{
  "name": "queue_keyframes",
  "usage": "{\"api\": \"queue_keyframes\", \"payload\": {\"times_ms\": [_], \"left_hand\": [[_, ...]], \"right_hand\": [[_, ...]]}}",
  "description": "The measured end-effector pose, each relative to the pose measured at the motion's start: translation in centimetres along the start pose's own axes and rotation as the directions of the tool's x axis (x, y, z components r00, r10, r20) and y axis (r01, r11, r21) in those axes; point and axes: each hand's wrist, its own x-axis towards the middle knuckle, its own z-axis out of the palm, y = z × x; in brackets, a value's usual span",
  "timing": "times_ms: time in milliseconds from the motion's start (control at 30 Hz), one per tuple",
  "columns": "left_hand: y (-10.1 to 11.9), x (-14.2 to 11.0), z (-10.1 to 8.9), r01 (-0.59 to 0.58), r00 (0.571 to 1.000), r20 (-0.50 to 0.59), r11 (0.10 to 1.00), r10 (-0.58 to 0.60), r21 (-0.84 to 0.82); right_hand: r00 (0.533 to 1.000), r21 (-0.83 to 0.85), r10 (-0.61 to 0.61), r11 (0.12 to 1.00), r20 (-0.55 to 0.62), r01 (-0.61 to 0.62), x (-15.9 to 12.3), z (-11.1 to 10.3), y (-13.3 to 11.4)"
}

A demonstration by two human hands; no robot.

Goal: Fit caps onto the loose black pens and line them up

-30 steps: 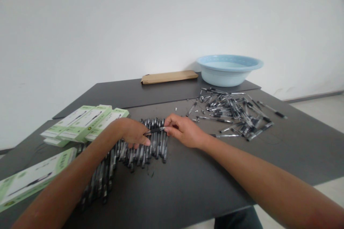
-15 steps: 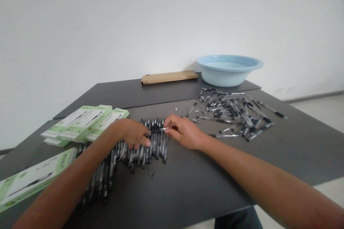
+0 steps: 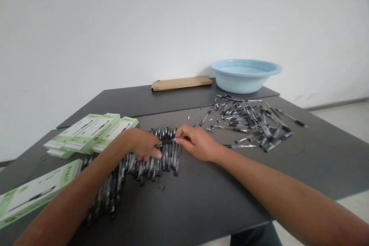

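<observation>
Between my two hands, above the table, is a pen [image 3: 167,142] with a black grip and a clear tip end. My left hand [image 3: 145,145] is closed around its barrel. At the other end, my right hand [image 3: 196,142] pinches the pen's tip between thumb and forefinger. Rows of capped pens [image 3: 170,159] lie side by side just under and beyond the held pen. More pens [image 3: 106,190] lie lined up beneath my left forearm, partly hidden by it. Whether a small part sits in my right fingertips cannot be made out.
To the right, a loose pile of pens [image 3: 250,117] has tiny tip pieces [image 3: 210,120] scattered beside it. Green-and-white pen boxes [image 3: 86,132] are at the left, with another box [image 3: 40,190] nearer. A blue basin [image 3: 242,82] and flat cardboard [image 3: 181,83] stand at the back of the dark table [image 3: 201,200].
Almost nothing differs. Both hands keep hold of the same pen in nearly the same place, and the right hand has shifted down very slightly.
</observation>
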Motion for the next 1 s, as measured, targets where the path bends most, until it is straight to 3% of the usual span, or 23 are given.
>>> {"api": "queue_keyframes", "payload": {"times_ms": [1000], "left_hand": [[0.13,-0.23,0.0,-0.014,1.0,0.006,1.0,0.014,0.016]], "right_hand": [[0.999,-0.004,-0.032,0.999,0.029,0.032,-0.3,-0.16,-0.11]]}}
